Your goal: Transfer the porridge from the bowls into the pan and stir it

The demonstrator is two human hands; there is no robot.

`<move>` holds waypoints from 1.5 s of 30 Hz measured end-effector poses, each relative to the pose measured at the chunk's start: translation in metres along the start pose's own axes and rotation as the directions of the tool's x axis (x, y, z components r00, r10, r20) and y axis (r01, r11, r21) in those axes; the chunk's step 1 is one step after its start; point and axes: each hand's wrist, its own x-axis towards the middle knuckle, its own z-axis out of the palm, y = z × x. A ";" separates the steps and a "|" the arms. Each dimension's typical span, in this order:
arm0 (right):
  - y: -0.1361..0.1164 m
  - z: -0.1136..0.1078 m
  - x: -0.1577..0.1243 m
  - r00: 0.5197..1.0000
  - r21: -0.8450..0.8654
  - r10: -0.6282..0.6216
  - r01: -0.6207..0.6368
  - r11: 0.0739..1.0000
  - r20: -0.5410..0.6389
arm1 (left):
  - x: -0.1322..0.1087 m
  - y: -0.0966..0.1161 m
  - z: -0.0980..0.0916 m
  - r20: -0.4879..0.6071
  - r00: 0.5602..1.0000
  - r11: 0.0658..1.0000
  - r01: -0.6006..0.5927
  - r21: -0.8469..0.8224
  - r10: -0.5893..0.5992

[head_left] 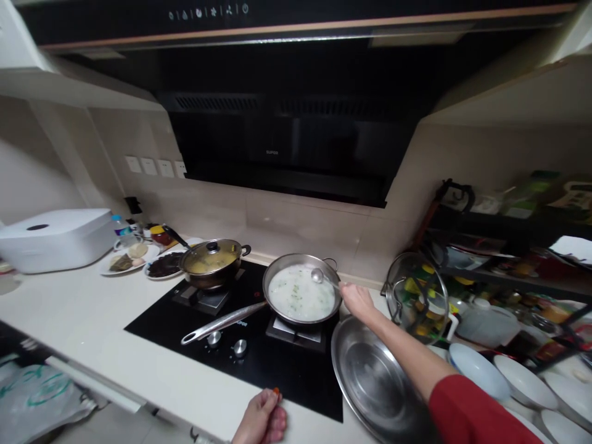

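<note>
My right hand point(357, 300) is closed round the handle of a metal spoon point(317, 275). The spoon's bowl is at the surface of a white, soupy food point(296, 295) with green bits, inside a steel frying pan point(269, 269) on the right burner. The pan's long handle point(224, 323) points to the front left. My left hand point(263, 418) is low, by the front edge of the counter, with its fingers closed. A small orange-red piece point(276, 391) shows at its thumb and fingertip; its kind cannot be made out.
A lidded pan point(213, 262) with yellowish food sits on the left burner. Beside my right arm is a large steel basin point(370, 376). A glass lid point(416, 297) leans at a shelf rack, near several bowls point(478, 371). Plates point(164, 265) stand at left.
</note>
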 end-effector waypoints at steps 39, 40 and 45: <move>0.014 0.019 -0.039 0.998 0.386 0.024 -0.045 0.921 0.059 | -0.041 0.102 -0.028 0.126 0.622 0.350 -0.583 0.734 0.773; 0.017 0.018 -0.038 0.998 0.412 0.022 -0.045 0.910 0.059 | -0.045 0.118 -0.027 0.175 0.567 0.235 -0.576 0.783 0.805; 0.027 0.015 -0.036 0.998 0.520 0.055 -0.066 0.852 0.037 | -0.040 0.177 -0.015 0.419 0.478 -0.244 -0.385 0.890 0.772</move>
